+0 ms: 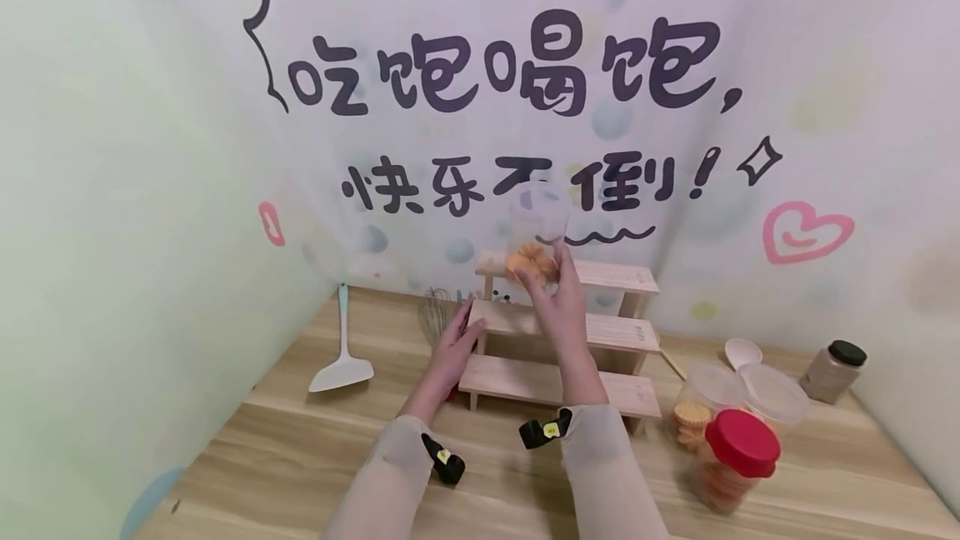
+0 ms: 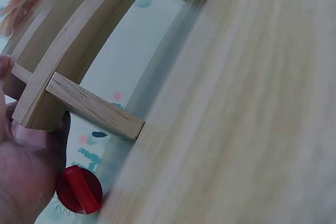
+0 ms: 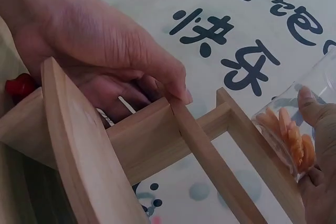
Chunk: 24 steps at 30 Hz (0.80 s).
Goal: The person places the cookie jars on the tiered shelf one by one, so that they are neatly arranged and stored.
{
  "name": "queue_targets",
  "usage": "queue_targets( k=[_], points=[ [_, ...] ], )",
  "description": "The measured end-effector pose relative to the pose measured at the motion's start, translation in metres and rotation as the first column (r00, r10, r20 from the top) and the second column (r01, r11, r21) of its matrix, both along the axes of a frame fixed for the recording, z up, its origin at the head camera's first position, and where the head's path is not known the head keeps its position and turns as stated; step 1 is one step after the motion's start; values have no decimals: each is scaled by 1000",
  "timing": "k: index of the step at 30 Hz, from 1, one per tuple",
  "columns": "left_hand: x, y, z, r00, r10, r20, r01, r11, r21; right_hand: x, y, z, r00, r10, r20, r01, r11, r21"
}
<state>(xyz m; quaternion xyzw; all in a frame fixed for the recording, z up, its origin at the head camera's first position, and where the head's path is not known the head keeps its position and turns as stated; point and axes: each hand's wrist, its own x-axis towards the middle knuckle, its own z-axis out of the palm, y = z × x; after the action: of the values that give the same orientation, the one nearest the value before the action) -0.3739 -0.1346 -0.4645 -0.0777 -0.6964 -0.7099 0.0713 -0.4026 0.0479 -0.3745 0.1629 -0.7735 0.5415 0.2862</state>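
Observation:
My right hand [image 1: 564, 307] grips a clear plastic jar [image 1: 538, 211] by its lower part, over the top step of a three-step wooden stand [image 1: 517, 375]. Orange flower-shaped cookies [image 1: 531, 261] lie in the bottom of the jar. At the stand's left end my left hand [image 1: 453, 352] holds the end of the middle step. In the right wrist view the left thumb and fingers curl about that board's end [image 3: 144, 129], and the jar [image 3: 278, 124] is upper right of the stand. The left wrist view shows the left palm [image 2: 29, 166] against the wood.
A whisk [image 1: 437, 311] and a red round object [image 2: 79, 190] are beside the left hand. A white spatula [image 1: 342, 369] lies at left. On the right stand a red-lidded jar [image 1: 738, 448], clear containers [image 1: 708, 386] with cookies, a white spoon [image 1: 742, 352] and a black-lidded jar [image 1: 832, 373].

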Motion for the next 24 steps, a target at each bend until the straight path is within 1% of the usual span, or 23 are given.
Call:
queue_targets(
  k=[5, 6, 11, 14, 20, 24],
  points=[
    [0, 0, 2, 1000, 5, 7, -5, 1000, -1, 0, -1, -1, 999, -37, 5, 36, 999, 40],
    [-3, -1, -1, 1000, 8, 6, -8, 1000, 1, 0, -1, -1, 999, -43, 0, 43, 998, 50],
    [-5, 0, -2, 1000, 12, 1, -12, 1000, 5, -3, -1, -2, 997, -65, -48, 70, 991, 111],
    [-5, 0, -2, 1000, 12, 4, -12, 1000, 14, -2, -1, -1, 995, -73, -62, 81, 987, 137],
    [-4, 1, 0, 1000, 6, 16, -6, 1000, 29, -1, -1, 0, 994, -83, -64, 93, 981, 172],
    [-3, 3, 2, 1000, -7, 11, 7, 999, 37, -2, 1, 0, 993, -101, -59, 111, 973, 203]
  ],
)
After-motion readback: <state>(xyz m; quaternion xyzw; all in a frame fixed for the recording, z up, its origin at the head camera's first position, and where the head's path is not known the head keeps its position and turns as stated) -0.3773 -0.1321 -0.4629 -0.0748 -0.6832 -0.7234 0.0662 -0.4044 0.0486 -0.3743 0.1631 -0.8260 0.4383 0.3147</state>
